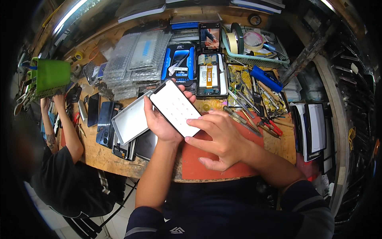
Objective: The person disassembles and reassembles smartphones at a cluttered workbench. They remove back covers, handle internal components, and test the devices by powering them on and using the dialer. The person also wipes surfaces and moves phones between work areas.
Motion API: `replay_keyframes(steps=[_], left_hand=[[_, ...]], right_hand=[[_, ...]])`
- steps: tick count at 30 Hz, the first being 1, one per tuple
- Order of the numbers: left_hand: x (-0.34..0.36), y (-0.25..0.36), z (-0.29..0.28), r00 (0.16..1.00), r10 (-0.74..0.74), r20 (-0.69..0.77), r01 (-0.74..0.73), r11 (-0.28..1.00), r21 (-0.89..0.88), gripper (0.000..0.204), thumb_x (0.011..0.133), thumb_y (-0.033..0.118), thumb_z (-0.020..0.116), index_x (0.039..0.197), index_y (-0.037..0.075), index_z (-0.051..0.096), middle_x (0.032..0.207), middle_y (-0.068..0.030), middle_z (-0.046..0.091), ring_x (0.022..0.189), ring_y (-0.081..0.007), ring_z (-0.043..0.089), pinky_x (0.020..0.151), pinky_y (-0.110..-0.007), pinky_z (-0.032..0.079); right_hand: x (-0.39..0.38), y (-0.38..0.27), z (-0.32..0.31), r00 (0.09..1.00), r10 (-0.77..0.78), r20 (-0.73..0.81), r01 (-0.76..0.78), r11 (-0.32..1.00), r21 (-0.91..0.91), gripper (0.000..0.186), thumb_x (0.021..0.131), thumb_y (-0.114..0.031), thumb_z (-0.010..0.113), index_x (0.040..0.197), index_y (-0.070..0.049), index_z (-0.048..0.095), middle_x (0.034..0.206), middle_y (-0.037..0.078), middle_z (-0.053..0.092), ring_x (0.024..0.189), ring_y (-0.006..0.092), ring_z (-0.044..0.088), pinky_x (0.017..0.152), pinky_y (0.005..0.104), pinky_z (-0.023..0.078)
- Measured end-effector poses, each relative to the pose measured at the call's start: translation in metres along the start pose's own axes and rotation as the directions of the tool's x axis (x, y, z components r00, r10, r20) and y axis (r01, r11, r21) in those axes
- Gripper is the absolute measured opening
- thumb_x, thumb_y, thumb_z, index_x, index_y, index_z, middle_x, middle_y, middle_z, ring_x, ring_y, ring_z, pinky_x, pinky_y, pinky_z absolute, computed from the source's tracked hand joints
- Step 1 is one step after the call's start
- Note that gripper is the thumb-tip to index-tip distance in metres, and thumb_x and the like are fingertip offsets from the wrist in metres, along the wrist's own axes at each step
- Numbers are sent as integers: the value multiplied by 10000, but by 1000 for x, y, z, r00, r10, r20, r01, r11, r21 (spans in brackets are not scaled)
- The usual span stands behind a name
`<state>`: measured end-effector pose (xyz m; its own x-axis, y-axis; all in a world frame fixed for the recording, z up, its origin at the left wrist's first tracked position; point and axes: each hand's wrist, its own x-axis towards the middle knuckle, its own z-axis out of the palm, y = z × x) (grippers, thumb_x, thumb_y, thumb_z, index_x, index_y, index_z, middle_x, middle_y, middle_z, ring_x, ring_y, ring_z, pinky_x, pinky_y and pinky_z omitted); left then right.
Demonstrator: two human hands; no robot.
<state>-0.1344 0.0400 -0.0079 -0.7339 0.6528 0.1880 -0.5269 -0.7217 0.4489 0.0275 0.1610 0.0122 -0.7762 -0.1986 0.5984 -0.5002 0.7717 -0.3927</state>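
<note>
"Two hands at one phone (175, 107)?"

"Yes. Taking a clock centred on that lit screen: left hand (164, 128) at 7 o'clock, clamped around the phone, with palm beneath, thumb along the 9 o'clock edge and fingertips past the 1 o'clock edge."

"And the right hand (223, 137)?"

"At 4 o'clock, with fingers spread apart, gripping nothing. Index fingertip right at the screen; touching or just above, impossible to tell."

"Exact place of the phone?"

"Up above the tabletop (127, 169), top end toward 11 o'clock, glass facing up."

"Advice for clean taps?"

"Support firmly from below, without squeezing the edges. Keep the left thumb off the glass. Tap lightly with one fingertip, and curl the middle finger clear of the lower corner, to avoid stray touches."

"Anything to mind nearby?"

"Pale tray (129, 123) at 8 o'clock, just beside the phone. Red mat (195, 169) at 5 o'clock. Opened handset (207, 75) at 1 o'clock and red-handled pliers (275, 128) at 3 o'clock, both best left alone."
</note>
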Motion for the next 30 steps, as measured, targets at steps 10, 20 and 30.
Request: replay_keyframes(steps=[10,20,30], left_hand=[[2,8,0,998,51,-41,-49,998,50,817,1075,658,277,1504,-3,495,1267,-173,679,1084,-308,688,1015,-463,554],[-7,-11,10,987,-157,27,155,984,83,800,1086,629,221,1445,-7,547,1211,-188,709,1033,-331,719,939,-460,591],[-23,-37,19,953,-296,-64,302,940,158,766,1086,617,238,1403,4,571,1235,-200,712,1128,-309,714,981,-438,572]], right_hand=[[1,18,-22,993,41,-109,-63,976,-208,500,706,-331,776,1117,-49,746,1417,168,590,1249,351,521,1073,564,395],[3,25,-24,985,56,-161,-93,968,-232,550,699,-304,774,1181,-42,732,1426,181,557,1259,365,500,1075,548,393],[3,28,-32,979,49,-196,-95,968,-233,583,735,-321,759,1247,-45,718,1454,208,535,1267,385,491,1074,560,381]])
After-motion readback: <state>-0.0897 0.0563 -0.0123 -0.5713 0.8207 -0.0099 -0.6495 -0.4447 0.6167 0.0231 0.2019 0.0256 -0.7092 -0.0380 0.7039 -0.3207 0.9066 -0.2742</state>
